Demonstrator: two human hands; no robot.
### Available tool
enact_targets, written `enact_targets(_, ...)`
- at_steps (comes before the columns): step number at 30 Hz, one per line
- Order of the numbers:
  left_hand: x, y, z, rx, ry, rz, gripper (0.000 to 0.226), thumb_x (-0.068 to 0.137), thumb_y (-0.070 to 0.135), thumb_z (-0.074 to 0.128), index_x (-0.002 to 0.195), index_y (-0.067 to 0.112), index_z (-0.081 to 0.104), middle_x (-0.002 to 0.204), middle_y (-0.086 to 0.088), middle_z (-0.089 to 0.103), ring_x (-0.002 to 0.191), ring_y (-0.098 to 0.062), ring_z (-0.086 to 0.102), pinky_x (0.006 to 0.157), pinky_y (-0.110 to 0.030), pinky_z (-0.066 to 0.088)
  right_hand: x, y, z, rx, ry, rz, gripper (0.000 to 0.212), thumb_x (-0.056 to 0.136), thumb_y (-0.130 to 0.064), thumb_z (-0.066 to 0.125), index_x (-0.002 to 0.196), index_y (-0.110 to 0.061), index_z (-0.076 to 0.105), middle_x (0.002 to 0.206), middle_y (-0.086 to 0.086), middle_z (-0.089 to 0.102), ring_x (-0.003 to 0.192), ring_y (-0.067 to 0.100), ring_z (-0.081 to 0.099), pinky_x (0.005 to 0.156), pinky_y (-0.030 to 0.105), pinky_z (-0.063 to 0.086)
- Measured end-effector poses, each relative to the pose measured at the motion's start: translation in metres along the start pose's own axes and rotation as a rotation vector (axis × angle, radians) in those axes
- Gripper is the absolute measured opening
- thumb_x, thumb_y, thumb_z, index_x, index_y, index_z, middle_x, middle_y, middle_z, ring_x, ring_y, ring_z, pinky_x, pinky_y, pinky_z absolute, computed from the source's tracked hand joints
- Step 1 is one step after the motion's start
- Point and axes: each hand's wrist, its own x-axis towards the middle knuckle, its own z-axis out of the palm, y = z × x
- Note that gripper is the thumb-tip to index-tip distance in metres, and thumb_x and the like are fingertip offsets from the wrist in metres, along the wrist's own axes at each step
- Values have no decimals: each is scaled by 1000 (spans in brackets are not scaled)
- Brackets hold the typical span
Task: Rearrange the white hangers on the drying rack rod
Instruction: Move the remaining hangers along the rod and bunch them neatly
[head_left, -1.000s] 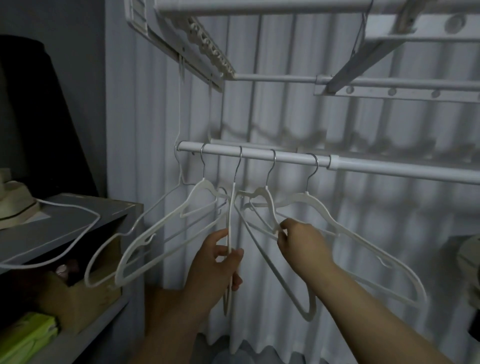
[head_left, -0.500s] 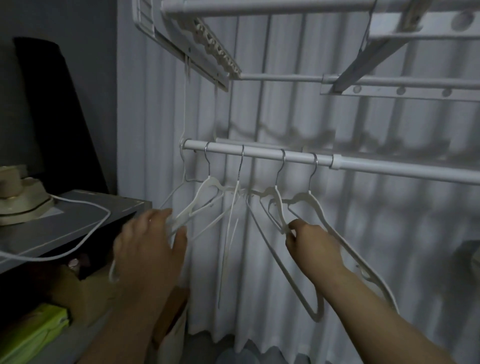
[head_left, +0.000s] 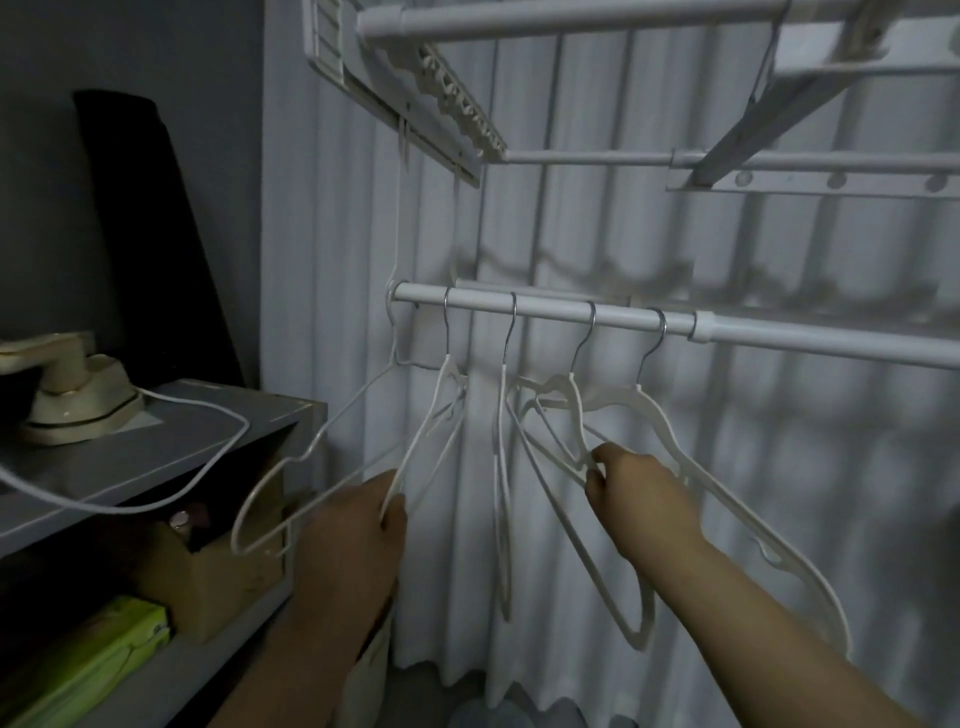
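Note:
Several white hangers hang by metal hooks from the white rod (head_left: 779, 335) of the drying rack. My left hand (head_left: 353, 540) holds the lower arm of the second hanger from the left (head_left: 441, 410). The leftmost hanger (head_left: 306, 457) slants down past that hand. A third hanger (head_left: 503, 519) hangs free, edge-on, between my hands. My right hand (head_left: 634, 493) pinches the arm of the fourth hanger (head_left: 563, 405). The rightmost hanger (head_left: 727, 493) spreads down to the right behind my right wrist.
A grey shelf (head_left: 218, 441) stands at the left with a cream iron (head_left: 78, 400) and its white cord. Below it are a cardboard box (head_left: 228, 577) and a yellow-green pack (head_left: 88, 660). White curtain hangs behind; upper rack bars (head_left: 571, 15) are overhead.
My left hand let go of the edge-on middle hanger, swung left and now holds the second hanger's arm. My right hand has kept its pinch on the fourth hanger.

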Motion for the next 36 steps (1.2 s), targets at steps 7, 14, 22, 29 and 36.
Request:
enact_targets(7,-5,8,11,-11,23,26,15,88,8,51,84,4,65,60,2,48,61,-15,45,59,-23,32,-1,1,-2,-11,-17,32,25,93,-16,39,109,-8,57,99,13,67,93,29,61,70,30,44)
enact_targets(14,-8,11,17,-8,69,69,21,89,14,51,79,27,64,58,6,51,54,-5,46,51,-12,30,-3,4,-5,11,-28,38,26,94,-17,38,109,-7,56,99,13,67,91,27,62,69,29,45)
enact_targets(22,-1,19,2,96,100,25,41,87,36,52,123,17,55,126,-6,56,116,-24,47,92,-32,37,-9,8,-14,86,100,9,30,92,-28,43,111,-7,54,95,11,65,86,28,62,68,32,45)
enact_targets(29,-6,57,-12,-43,175,226,21,86,25,60,99,11,68,94,4,59,97,-18,50,72,-11,22,-14,17,-36,125,176,-32,34,92,-32,42,120,-14,50,112,6,60,98,25,59,76,33,46)
enact_targets(36,-32,112,24,-184,83,255,13,86,20,55,91,19,66,74,29,44,72,-1,43,69,-13,30,-36,74,-64,167,259,-34,27,93,-28,41,112,-17,57,103,3,65,91,22,60,66,26,37)
